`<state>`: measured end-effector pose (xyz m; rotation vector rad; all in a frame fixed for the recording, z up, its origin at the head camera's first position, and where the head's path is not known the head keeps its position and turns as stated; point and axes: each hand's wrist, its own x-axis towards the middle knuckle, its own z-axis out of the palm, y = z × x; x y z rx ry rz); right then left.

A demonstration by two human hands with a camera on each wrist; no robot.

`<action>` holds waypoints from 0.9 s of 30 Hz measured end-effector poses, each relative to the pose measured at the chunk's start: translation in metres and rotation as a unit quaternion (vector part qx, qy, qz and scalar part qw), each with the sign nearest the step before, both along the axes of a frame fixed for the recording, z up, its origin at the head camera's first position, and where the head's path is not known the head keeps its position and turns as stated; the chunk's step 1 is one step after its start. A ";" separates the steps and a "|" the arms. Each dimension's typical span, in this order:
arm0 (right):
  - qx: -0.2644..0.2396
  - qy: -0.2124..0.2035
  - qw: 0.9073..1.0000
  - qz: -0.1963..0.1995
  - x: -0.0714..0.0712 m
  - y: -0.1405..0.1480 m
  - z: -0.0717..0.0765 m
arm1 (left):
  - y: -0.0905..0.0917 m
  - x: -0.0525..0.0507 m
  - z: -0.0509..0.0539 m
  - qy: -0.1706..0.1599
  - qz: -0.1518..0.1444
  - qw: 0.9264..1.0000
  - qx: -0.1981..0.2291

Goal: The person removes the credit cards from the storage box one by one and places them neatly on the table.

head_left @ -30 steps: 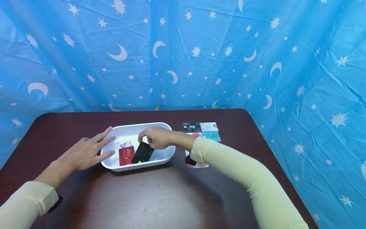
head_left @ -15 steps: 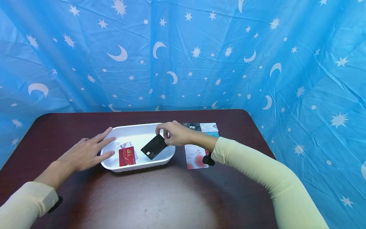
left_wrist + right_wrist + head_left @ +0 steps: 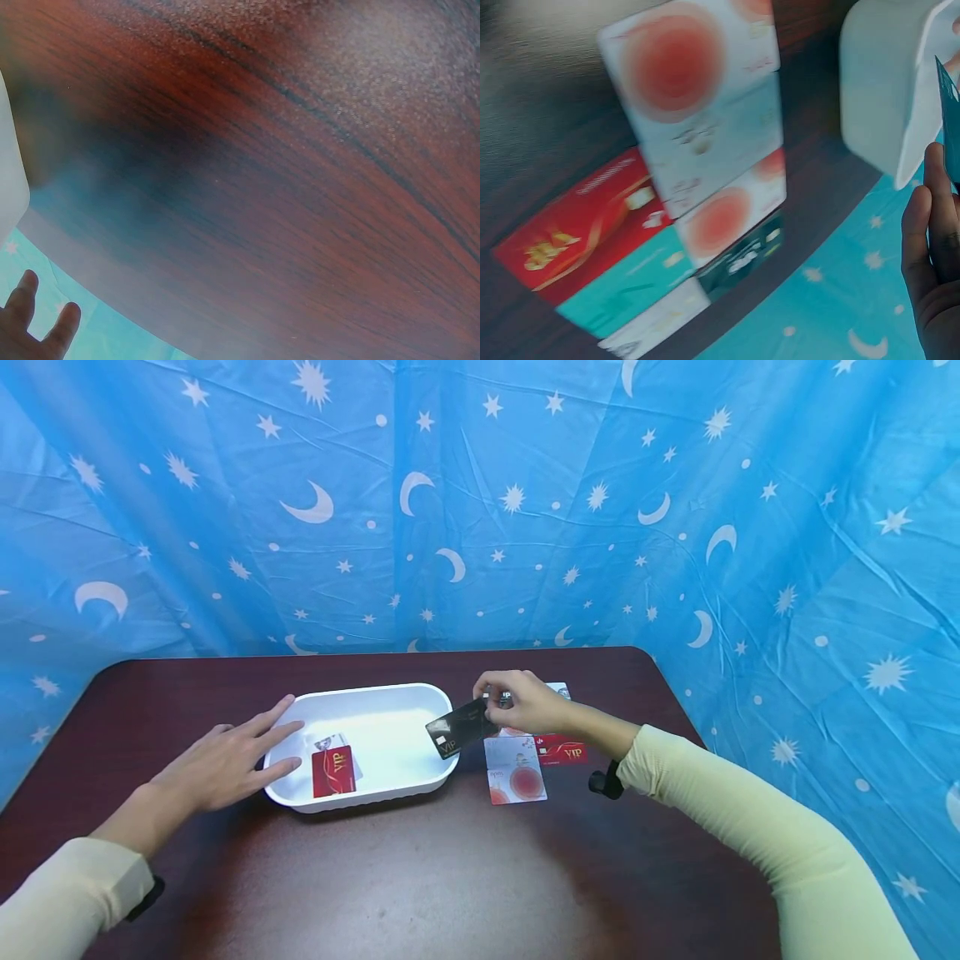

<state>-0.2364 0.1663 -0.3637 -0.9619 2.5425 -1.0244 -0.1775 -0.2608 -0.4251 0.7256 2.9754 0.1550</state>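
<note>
My right hand (image 3: 525, 703) pinches a black VIP card (image 3: 456, 728) by its right end, above the right rim of a white tray (image 3: 401, 722). In the right wrist view, only part of this card (image 3: 952, 127) shows at the right edge. My left hand (image 3: 225, 762) has its fingers spread straight over the tray's left rim. Inside the tray, a red VIP card (image 3: 333, 773) partly covers a white card (image 3: 330, 742). Two fingers (image 3: 66, 324) of the left hand appear in the left wrist view.
Right of the tray, several cards lie edge to edge: white ones with red circles (image 3: 676, 64), a red card (image 3: 592, 225), a teal card (image 3: 626, 281), a white card (image 3: 660, 319) and a dark card (image 3: 742, 259). A blue curtain (image 3: 480, 527) hangs behind the dark table (image 3: 420, 877).
My right hand has lifted the black card from inside the tray and carried it right to the tray's right rim. The left hand stays where it was.
</note>
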 end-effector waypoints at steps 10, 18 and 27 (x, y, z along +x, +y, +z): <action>0.014 -0.039 0.998 -0.039 0.007 0.042 -0.010 | 0.000 0.000 -0.001 0.004 -0.002 1.000 -0.005; 0.041 -0.069 0.995 -0.066 0.013 0.069 -0.026 | 0.000 0.000 -0.001 0.004 -0.003 1.000 -0.004; 0.020 -0.116 0.989 -0.094 0.022 0.105 -0.043 | -0.001 0.000 -0.001 0.000 -0.003 1.000 -0.004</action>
